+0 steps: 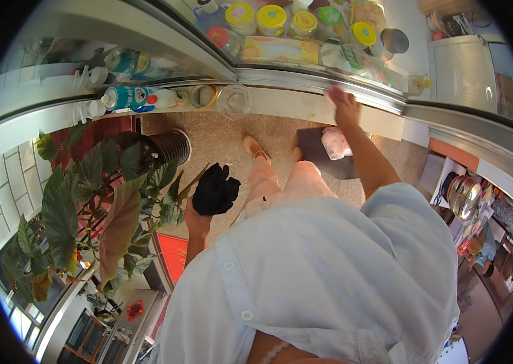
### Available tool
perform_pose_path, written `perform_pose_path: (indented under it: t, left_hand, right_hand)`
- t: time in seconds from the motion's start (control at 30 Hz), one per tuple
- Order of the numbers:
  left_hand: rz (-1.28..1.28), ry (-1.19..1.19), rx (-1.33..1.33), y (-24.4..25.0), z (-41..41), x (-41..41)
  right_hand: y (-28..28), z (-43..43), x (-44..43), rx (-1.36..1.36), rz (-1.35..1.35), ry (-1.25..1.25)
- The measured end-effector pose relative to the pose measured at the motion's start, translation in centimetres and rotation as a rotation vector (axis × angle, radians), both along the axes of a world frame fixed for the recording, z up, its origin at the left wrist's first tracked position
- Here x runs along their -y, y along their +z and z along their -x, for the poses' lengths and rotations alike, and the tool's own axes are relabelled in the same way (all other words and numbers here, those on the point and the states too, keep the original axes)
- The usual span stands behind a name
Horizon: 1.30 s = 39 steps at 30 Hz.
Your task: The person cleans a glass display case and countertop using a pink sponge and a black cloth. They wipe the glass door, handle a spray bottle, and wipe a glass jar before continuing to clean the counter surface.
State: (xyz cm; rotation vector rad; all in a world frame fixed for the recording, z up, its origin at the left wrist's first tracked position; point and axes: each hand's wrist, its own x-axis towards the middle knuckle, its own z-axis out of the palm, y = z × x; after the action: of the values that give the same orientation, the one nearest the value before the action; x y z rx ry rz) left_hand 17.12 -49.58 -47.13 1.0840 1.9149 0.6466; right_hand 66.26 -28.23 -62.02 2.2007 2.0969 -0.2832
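Observation:
My left hand [198, 222] grips a bunched black cloth item [215, 190], possibly gloves, beside the leaves of a tall potted plant [122, 218]. My right hand [346, 108] reaches out over the pale window sill [284, 102], its fingertips close to the metal track [320, 85] of the sliding glass window. That hand is slightly blurred, and nothing shows in its fingers; whether it touches the track I cannot tell. Behind the glass stand several jars with yellow lids [271, 20] and a yellow patterned box [280, 50].
Along the sill stand a teal spray can [124, 98], a white bottle [168, 98], a roll of tape [203, 96] and a clear container [234, 101]. A pink plastic bag [336, 143] lies on a dark mat [324, 159]. Metal cookware [464, 196] sits on shelving at right.

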Motion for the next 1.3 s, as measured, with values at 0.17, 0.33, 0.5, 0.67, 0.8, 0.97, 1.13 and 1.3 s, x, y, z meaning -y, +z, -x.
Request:
perform_pose_path:
  t: [0.17, 0.33, 0.5, 0.67, 0.8, 0.97, 1.13, 1.3]
  left_hand:
    - [-0.042, 0.095, 0.126, -1.3, -1.6, 0.7]
    - [-0.004, 0.039, 0.008, -2.1, -2.3, 0.7]
    - [-0.031, 0.273, 0.336, -1.6, -3.7, 0.9]
    - [-0.009, 0.167, -0.028, -1.2, -4.6, 2.6]
    - [-0.013, 0.17, -0.007, -0.7, -5.7, 2.3]
    - [-0.062, 0.083, -0.081, -1.0, -7.2, 1.2]
    - [-0.106, 0.029, 0.009, -0.9, -9.0, -0.1]
    - [-0.069, -0.057, 0.042, 0.1, -11.4, -2.4]
  right_hand:
    - [7.4, -2.2, 0.7, 0.226, 0.344, -0.049]
    - [5.7, 8.3, -2.9, 0.067, -0.321, 0.875]
    - [5.1, 19.1, -12.4, 0.196, -0.468, 1.377]
    - [3.8, 18.1, -14.3, 0.44, -0.318, 1.41]
    - [3.9, 9.1, -11.6, 0.45, -0.228, 1.332]
    - [6.8, -6.6, -7.1, 0.664, 0.055, 1.282]
    - [7.0, -19.7, -1.9, 0.84, 0.202, 1.066]
    - [5.8, -21.0, 2.5, 0.58, 0.301, 0.749]
